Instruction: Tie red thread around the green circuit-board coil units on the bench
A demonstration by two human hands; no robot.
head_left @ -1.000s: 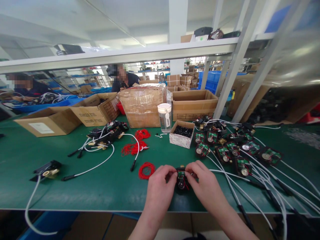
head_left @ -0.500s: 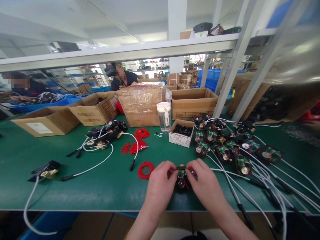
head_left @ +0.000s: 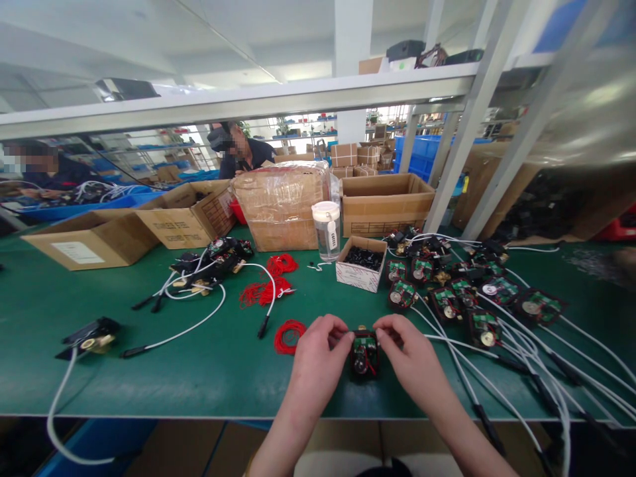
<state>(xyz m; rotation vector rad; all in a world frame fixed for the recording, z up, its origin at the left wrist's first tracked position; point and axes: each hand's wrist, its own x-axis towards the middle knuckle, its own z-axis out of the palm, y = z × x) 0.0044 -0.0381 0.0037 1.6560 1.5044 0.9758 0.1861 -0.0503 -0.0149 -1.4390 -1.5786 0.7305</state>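
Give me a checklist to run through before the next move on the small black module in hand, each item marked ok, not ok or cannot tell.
1. Left hand pinches the black module at its left edge: ok.
2. Right hand pinches its right edge: ok.
3. Module rests low over the green table, near the front edge: ok.
4. Red wire on the module seated in place: cannot tell, too small.
5. Spare red wire coil lies beside the left hand: ok.
6. White cables lie apart from the right hand: ok.

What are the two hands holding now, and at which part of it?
Both hold one small black module with a green circuit board: the left hand pinches its upper left edge, the right hand its upper right edge.
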